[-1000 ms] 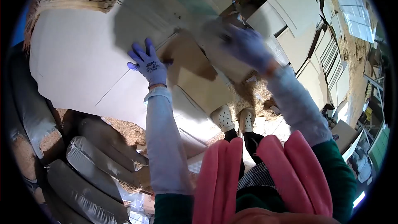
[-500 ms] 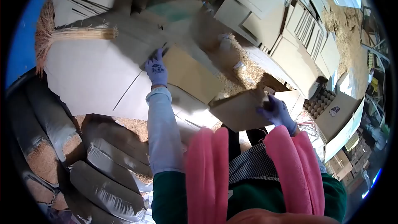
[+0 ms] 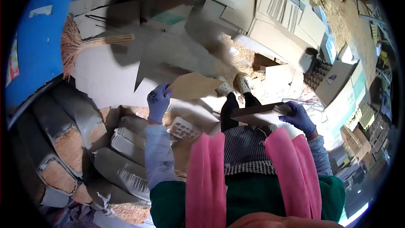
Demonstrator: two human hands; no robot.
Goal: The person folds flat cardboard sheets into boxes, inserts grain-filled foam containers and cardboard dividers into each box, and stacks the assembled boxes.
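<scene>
In the head view, my left hand (image 3: 158, 102), in a purple glove, is closed on the left corner of a tan cardboard sheet (image 3: 195, 86). The sheet is lifted and tilted over the large flat cardboard (image 3: 101, 74). My right hand (image 3: 300, 117), gloved as well, grips the right end of a cardboard piece (image 3: 261, 113) in front of my apron; it looks like several layers seen nearly edge-on. My right fingertips are partly hidden by it. Between the two pieces my legs and light shoes (image 3: 243, 83) show.
A straw broom (image 3: 74, 45) lies on the cardboard at the left. Filled sacks (image 3: 120, 166) are piled at lower left, near a white holed tray (image 3: 183, 127). Stacked cardboard (image 3: 278, 29) lies at upper right, with egg trays (image 3: 317, 75) beside an open box (image 3: 337, 82).
My left hand has pulled back toward me, raising the tan sheet off the flat cardboard. The cardboard in my right hand has tipped closer to edge-on. The whole view has shifted.
</scene>
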